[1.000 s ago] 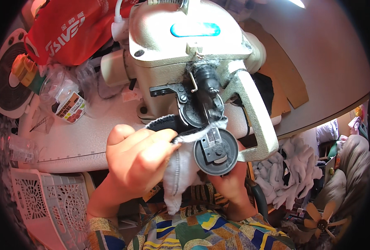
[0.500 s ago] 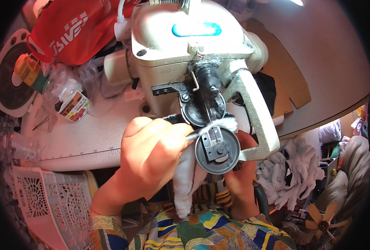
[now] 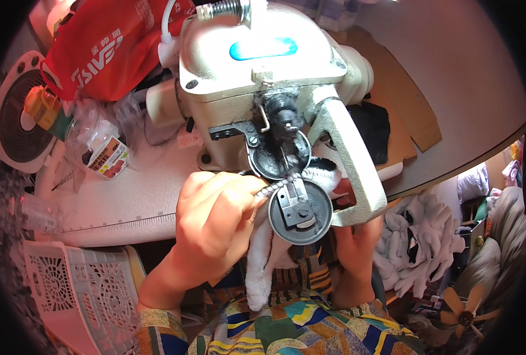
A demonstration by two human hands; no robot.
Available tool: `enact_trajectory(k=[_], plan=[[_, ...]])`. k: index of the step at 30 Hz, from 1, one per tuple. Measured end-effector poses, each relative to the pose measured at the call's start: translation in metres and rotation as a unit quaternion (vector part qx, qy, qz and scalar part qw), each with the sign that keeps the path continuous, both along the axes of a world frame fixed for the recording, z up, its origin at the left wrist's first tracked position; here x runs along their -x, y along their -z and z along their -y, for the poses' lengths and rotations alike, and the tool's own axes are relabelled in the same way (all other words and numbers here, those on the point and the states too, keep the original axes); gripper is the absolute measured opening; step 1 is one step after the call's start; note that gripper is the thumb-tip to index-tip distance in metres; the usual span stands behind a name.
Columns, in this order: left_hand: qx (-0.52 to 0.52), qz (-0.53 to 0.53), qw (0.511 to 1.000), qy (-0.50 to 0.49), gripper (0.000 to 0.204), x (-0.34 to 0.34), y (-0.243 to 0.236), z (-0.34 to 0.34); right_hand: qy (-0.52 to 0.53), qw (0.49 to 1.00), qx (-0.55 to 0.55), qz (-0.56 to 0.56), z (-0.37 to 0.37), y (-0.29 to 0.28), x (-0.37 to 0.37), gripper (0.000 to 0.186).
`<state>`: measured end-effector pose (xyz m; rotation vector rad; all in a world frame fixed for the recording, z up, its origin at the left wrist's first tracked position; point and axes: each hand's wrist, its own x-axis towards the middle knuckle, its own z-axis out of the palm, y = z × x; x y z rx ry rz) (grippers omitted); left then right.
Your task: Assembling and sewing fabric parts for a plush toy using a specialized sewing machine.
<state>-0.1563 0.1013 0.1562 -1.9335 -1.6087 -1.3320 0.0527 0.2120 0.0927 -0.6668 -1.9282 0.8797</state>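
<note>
A cream fur sewing machine (image 3: 224, 97) stands before me, with two dark round feed discs meeting below its needle; the lower disc (image 3: 319, 220) faces me. A white plush fabric piece (image 3: 257, 269) with a dark stitched edge runs between the discs and hangs down in front. My left hand (image 3: 218, 222) is closed, pinching the fabric's edge just left of the discs. My right hand (image 3: 357, 242) is right of the discs, behind the machine's slanted arm (image 3: 360, 160). Its fingers are mostly hidden, next to a white and black part of the fabric.
A heap of white plush pieces (image 3: 417, 242) lies at the right, near a small fan (image 3: 465, 318). On the table's left are a clear plastic tub (image 3: 100, 145), a red bag (image 3: 109, 47) and a larger fan (image 3: 17, 118). A white basket (image 3: 68, 284) stands lower left. Cardboard (image 3: 402, 94) lies right of the machine.
The fabric's dark stitched edge now shows between my left hand and the discs, where white pile stood up before. My right hand has moved a little to the right. The whole view has shifted slightly.
</note>
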Motion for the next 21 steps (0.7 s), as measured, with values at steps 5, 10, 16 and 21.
enact_trajectory(k=[5, 10, 16, 21], plan=[[-0.008, 0.007, 1.0, -0.027, 0.03, -0.006, 0.003, 0.0, -0.112, 0.991, -0.003, -0.069, -0.024, -0.04, 0.022, 0.037], [0.002, 0.043, 0.998, -0.035, 0.032, -0.011, 0.004, -0.001, -0.213, 0.969, 0.106, -0.065, -0.033, -0.054, 0.037, 0.029], [0.251, 0.155, 0.955, -0.021, 0.028, -0.019, 0.018, 0.023, -0.19, 0.975, 0.111, 0.035, 0.016, 0.025, 0.024, 0.018], [0.244, 0.118, 0.961, 0.052, 0.024, -0.013, 0.062, 0.064, -0.185, 0.966, 0.172, 0.053, 0.059, 0.059, 0.004, 0.02]])
